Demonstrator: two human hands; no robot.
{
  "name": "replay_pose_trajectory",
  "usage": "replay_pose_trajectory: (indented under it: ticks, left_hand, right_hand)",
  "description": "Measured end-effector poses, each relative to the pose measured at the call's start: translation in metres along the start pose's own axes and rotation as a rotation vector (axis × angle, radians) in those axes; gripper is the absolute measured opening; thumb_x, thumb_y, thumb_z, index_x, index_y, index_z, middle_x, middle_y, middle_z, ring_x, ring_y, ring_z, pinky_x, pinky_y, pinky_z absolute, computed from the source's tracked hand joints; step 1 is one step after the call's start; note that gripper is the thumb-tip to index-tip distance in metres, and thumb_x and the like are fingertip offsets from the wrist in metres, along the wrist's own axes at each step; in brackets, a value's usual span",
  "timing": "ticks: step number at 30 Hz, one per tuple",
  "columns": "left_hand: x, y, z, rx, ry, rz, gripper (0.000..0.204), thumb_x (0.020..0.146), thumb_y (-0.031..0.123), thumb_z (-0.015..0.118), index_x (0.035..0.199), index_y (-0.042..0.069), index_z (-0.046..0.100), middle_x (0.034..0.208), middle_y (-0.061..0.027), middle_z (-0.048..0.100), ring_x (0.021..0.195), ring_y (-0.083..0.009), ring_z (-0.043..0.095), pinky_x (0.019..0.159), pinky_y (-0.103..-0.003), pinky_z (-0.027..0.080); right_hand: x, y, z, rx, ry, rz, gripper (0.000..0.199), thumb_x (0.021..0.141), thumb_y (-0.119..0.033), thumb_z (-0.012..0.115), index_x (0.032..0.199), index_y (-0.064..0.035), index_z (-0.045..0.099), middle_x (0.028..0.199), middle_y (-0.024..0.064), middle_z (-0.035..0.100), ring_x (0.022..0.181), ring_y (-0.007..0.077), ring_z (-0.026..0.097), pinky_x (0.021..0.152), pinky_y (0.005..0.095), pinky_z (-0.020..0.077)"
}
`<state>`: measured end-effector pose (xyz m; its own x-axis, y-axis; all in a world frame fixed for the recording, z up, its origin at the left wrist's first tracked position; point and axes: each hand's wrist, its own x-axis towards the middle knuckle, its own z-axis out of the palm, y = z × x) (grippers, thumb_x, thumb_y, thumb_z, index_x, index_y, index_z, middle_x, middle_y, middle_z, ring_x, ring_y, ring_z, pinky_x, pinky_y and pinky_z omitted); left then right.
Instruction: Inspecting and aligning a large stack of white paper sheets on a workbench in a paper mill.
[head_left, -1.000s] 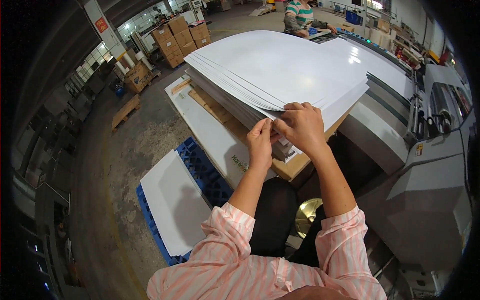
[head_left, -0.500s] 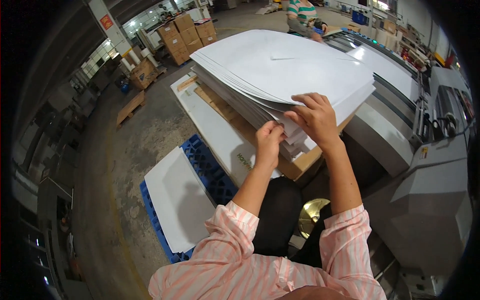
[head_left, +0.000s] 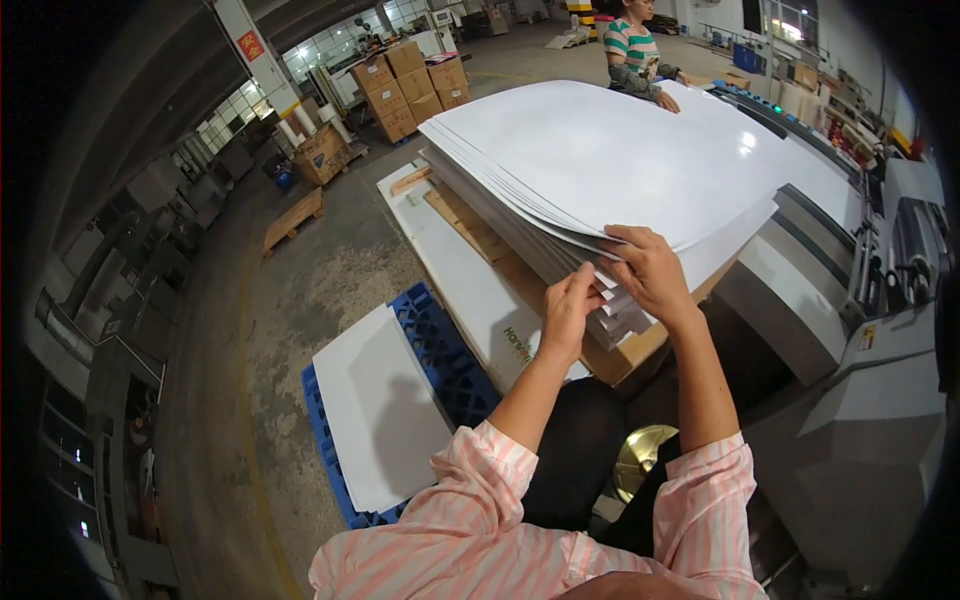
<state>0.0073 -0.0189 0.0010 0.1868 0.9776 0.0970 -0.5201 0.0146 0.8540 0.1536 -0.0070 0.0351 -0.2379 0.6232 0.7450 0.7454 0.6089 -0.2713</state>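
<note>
A tall stack of large white sheets (head_left: 560, 140) stands before me, its near corner bent up and its layers fanned apart. My right hand (head_left: 652, 272) is closed on the lifted edge of the top sheets, fingers above and thumb below. Just left of it, my left hand (head_left: 568, 318) pinches at the edges of lower sheets by the same corner; its fingertips are partly hidden among the layers. Across the stack, a co-worker (head_left: 632, 55) in a striped green and white top has both hands at the far edge of a white sheet.
A grey machine (head_left: 850, 400) stands close on my right. At left, a blue plastic pallet (head_left: 455, 345) bears more white sheets (head_left: 375, 420). Farther off are a wooden pallet (head_left: 294, 222) and stacked cardboard boxes (head_left: 395, 95). A brass-coloured round object (head_left: 640, 462) sits by my legs.
My right hand has closed from spread fingers onto the sheets' edge. The left hand stays by the corner. The co-worker shows more fully, and a white sheet now spans toward the machine bed.
</note>
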Motion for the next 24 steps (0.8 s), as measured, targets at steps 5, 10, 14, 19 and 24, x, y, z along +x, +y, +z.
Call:
replay_pose_trajectory:
  ticks: [5,10,14,19,24]
  left_hand:
    - [0.006,-0.013,-0.006,0.158,-0.006,0.071,0.027,0.090,0.024,0.052,0.080,0.000,0.060,0.075,-0.0028,0.056,0.069,-0.0103,0.054,0.066,-0.025,0.047]
    - [0.003,-0.010,-0.006,0.173,0.026,0.082,0.030,0.089,0.024,0.054,0.078,-0.002,0.060,0.070,-0.0013,0.052,0.066,-0.0090,0.051,0.064,-0.024,0.045]
    - [0.003,-0.012,-0.006,0.247,-0.024,0.105,0.020,0.084,0.017,0.056,0.076,-0.001,0.059,0.070,0.0001,0.053,0.065,-0.0085,0.049,0.062,-0.024,0.042]
    - [0.000,-0.008,-0.002,0.195,-0.046,0.091,0.011,0.079,0.011,0.055,0.078,0.000,0.057,0.070,0.0008,0.054,0.066,-0.0069,0.049,0.062,-0.023,0.041]
    - [0.001,-0.006,-0.004,0.153,-0.091,0.123,0.024,0.093,0.021,0.045,0.098,0.002,0.059,0.086,-0.0029,0.059,0.080,-0.0092,0.056,0.075,-0.028,0.047]
  right_hand:
    - [0.006,0.008,0.013,0.841,0.237,0.725,0.035,0.087,-0.035,0.055,0.087,-0.0012,0.065,0.085,0.0085,0.063,0.075,0.0168,0.058,0.068,0.0291,0.0460]
    - [0.015,0.002,0.005,1.110,0.504,0.838,0.032,0.088,-0.031,0.056,0.087,-0.0009,0.065,0.088,0.0074,0.064,0.074,0.0151,0.057,0.068,0.0270,0.0458]
    - [0.010,-0.011,0.002,0.206,0.268,0.125,0.014,0.079,-0.009,0.060,0.090,-0.0050,0.067,0.105,0.0044,0.062,0.089,0.0241,0.058,0.077,0.0310,0.0463]
    - [0.000,-0.008,0.006,-0.032,-0.140,0.149,0.022,0.082,-0.023,0.057,0.092,-0.0065,0.067,0.106,0.0056,0.062,0.094,0.0251,0.056,0.080,0.0331,0.0446]
    - [-0.007,-0.006,-0.001,-0.041,-0.151,0.062,0.040,0.085,-0.038,0.050,0.098,-0.0036,0.065,0.116,0.0117,0.056,0.106,0.0284,0.050,0.092,0.0384,0.0357]
